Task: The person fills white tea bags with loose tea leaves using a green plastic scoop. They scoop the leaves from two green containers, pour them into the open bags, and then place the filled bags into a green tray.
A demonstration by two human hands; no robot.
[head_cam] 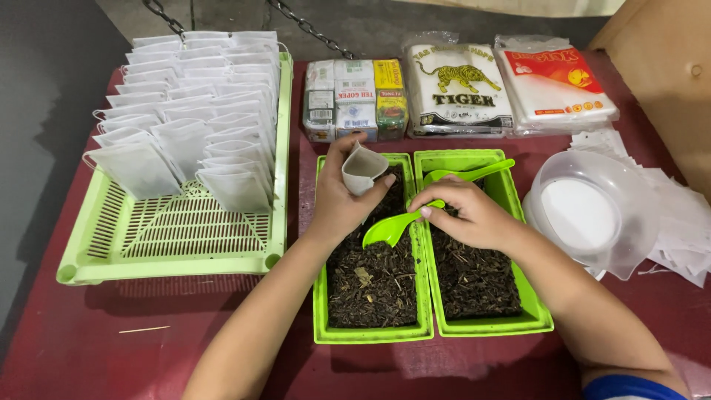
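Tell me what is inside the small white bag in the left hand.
The small white bag, pinched open by the left hand, shows only pale inner walls. Its bottom is hidden by the rim, so any contents cannot be seen.

Red table (89,348) (trays (370,333), packets (459,89))

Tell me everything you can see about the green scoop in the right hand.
The green scoop looks like bright lime plastic, with a rounded bowl and a flat handle. The right hand pinches the handle, and the bowl points left, tilted over the left tray of dry leaves. The bowl looks empty. It sits just below the open white bag in the left hand.
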